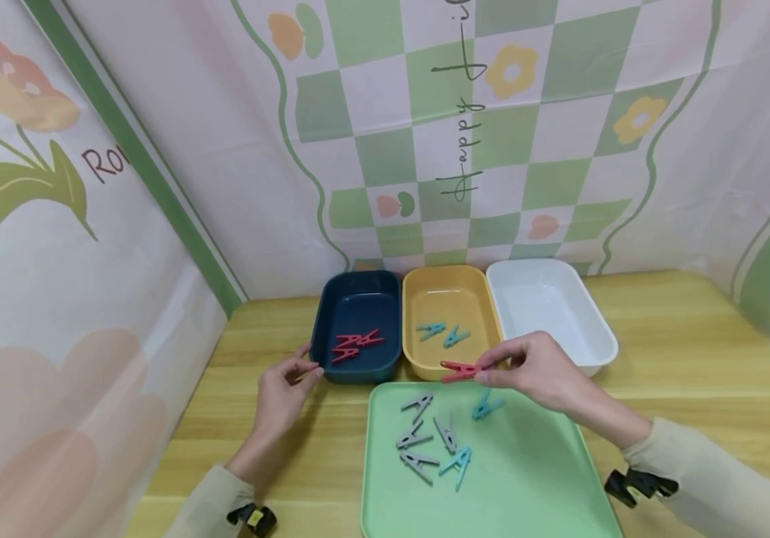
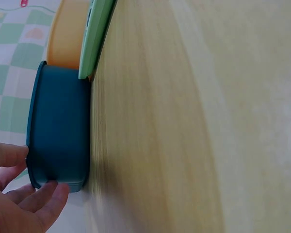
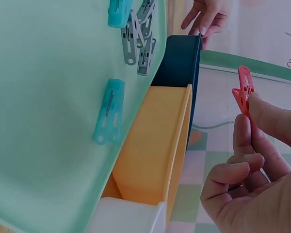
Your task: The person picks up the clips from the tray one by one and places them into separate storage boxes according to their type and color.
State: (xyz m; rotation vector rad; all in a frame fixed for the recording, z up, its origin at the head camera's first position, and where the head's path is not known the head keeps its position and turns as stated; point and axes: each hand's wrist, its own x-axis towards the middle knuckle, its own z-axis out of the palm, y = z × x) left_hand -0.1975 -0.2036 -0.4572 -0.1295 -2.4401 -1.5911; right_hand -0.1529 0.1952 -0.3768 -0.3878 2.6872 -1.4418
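Pale printed sheeting (image 1: 439, 149) rose behind a wood-grain surface (image 1: 331, 463), patterned with green and white checks, flowers and the word "Happy" turned on its side. Near its foot, side by side in a row, stood a dark blue bin (image 1: 368, 310) on the left, a yellow bin (image 1: 452, 299) in the middle and a white bin (image 1: 546, 299) on the right. 3 red clothespins (image 1: 350, 341) lay bunched inside the dark blue bin, and 2 teal clothespins (image 1: 433, 329) lay apart inside the yellow bin. Nearer the person, a light green tray (image 1: 526, 478) rested just in front of the bins, bearing 4 grey clothespins (image 1: 448, 435) on its left part and 2 further teal clothespins (image 1: 486, 406) near them. Both hands were in use. The right hand (image 1: 540, 373) pinched 1 more red clothespin (image 1: 457, 371) between thumb and fingertip, holding it in the air by the front rim of the yellow bin, its free end toward the left. The left hand (image 1: 280, 396) gripped the near left corner of the dark blue bin, thumb and fingers bent about the rim. Each arm wore a pale sleeve (image 1: 701, 463) and a dark band (image 1: 641, 486) at the wrist.
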